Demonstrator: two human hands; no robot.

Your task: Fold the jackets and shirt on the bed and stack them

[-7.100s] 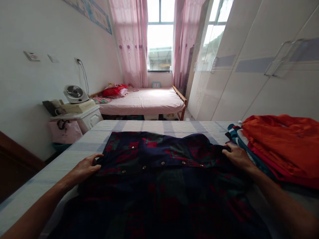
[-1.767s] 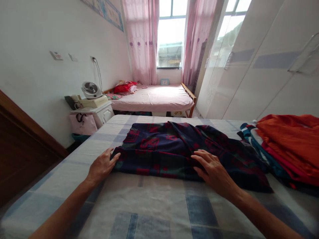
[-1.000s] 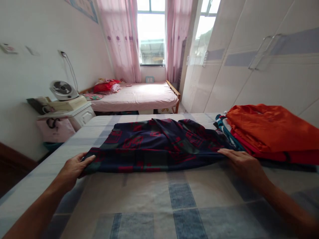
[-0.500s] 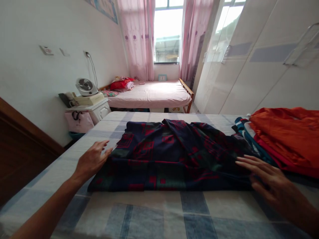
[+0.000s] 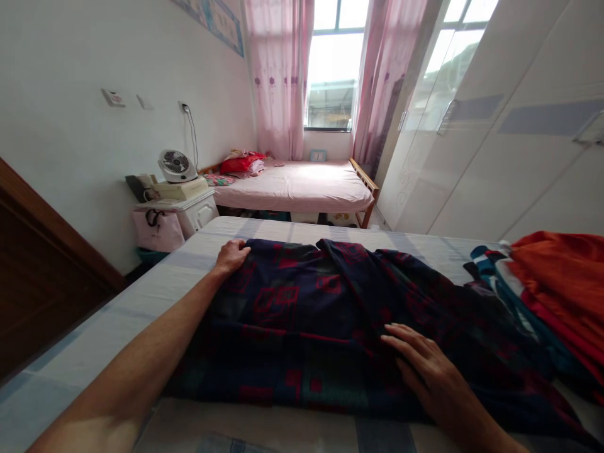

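A dark navy garment [image 5: 302, 314] with red and green square patterns lies spread across the checked bed sheet [image 5: 189, 270]; its exact kind is unclear. At the garment's far left corner, my left hand [image 5: 233, 257] is closed with the fingers curled on the edge of the cloth. My right hand [image 5: 431, 371] is over the garment's near right part, its fingers stretched out and apart. Whether the right fingertips press on the fabric I cannot tell. Some folds run slantwise through the cloth between the hands.
A pile of folded clothes, orange on top [image 5: 561, 270], sits on the bed's right. Beyond are a second bed [image 5: 302, 185] with a pink sheet and a white wardrobe [image 5: 495, 163]. A small fan [image 5: 177, 165] stands on a white cabinet [image 5: 201, 211] at left.
My left hand has moved away from me to the garment's far left corner and closed on it. My right hand has moved left over the cloth. The view has shifted slightly.
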